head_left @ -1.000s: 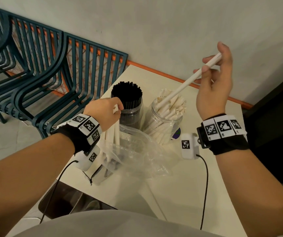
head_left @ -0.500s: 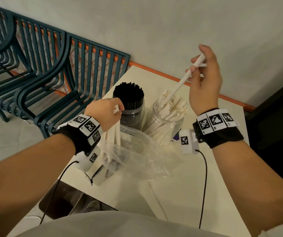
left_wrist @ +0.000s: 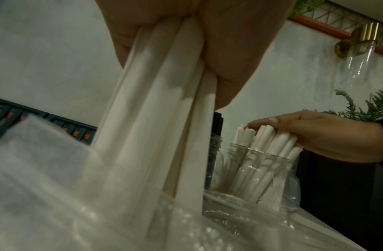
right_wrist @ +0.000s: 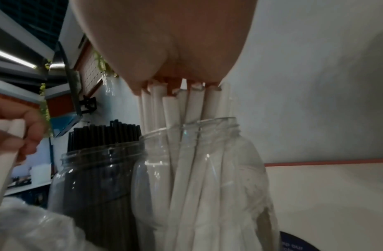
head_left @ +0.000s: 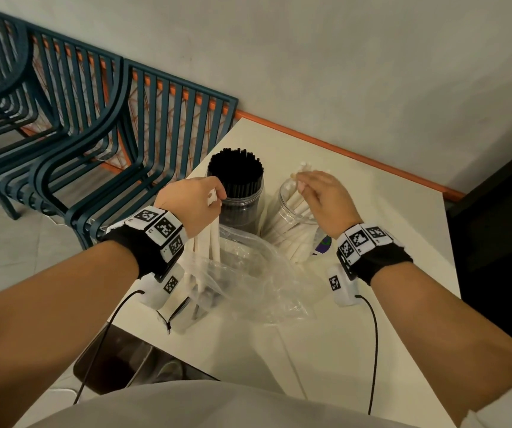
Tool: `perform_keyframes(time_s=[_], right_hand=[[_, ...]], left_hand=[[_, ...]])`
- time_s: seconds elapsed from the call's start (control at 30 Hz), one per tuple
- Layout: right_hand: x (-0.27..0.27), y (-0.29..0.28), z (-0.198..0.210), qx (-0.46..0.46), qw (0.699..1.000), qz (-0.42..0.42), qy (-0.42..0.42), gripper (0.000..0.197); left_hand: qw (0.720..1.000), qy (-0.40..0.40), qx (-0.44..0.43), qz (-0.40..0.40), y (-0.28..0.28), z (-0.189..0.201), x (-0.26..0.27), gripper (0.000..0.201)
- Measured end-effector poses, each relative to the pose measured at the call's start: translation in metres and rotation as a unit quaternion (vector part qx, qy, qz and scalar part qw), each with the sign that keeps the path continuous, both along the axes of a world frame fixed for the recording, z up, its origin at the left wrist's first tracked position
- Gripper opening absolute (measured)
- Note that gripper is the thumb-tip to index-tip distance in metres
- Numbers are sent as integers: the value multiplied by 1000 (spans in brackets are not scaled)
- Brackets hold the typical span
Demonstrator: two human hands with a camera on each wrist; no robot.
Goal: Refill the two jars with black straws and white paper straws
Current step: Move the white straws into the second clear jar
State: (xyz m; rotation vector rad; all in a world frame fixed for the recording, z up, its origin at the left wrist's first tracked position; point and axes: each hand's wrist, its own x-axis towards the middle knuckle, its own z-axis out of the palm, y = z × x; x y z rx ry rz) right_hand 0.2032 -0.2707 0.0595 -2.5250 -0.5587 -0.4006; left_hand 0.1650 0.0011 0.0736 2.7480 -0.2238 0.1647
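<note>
A person's left hand (head_left: 191, 200) grips a bundle of white paper straws (head_left: 208, 245) upright over a crumpled clear plastic bag (head_left: 248, 273), kept ready as supply; beside the full clear jar of black straws (head_left: 236, 186), the flat, relaxed right hand (head_left: 325, 199) presses white straw tips level (holding none) in the second clear jar (head_left: 285, 211)

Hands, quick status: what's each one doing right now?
Left hand: grips a bunch of white paper straws above the plastic bag.
Right hand: open, flat on the straw tops in the white-straw jar.
</note>
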Motion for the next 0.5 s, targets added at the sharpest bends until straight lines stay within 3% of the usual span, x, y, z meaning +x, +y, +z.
perform_keyframes(time_s=[0.07, 0.13, 0.23, 0.33, 0.4, 0.5], right_hand=[[-4, -1, -3, -62, 998, -3, 24, 51], [-11, -3, -2, -90, 995, -34, -18, 62], [-23, -13, -7, -41, 991, -95, -86, 79], [-23, -25, -22, 2, 992, -123, 32, 101], [-18, -28, -29, -40, 990, -120, 54, 105], [-7, -23, -25, -134, 984, -111, 22, 93]], left_hand=[[1000, 0, 0, 0, 1, 0, 0, 12], [1000, 1, 3, 2, 1, -1, 1, 11], [1000, 5, 6, 7, 2, -1, 1, 11], [1000, 5, 8, 9, 2, -2, 1, 11], [1000, 4, 12, 9, 2, -1, 2, 10], [1000, 11, 14, 12, 3, -1, 4, 9]])
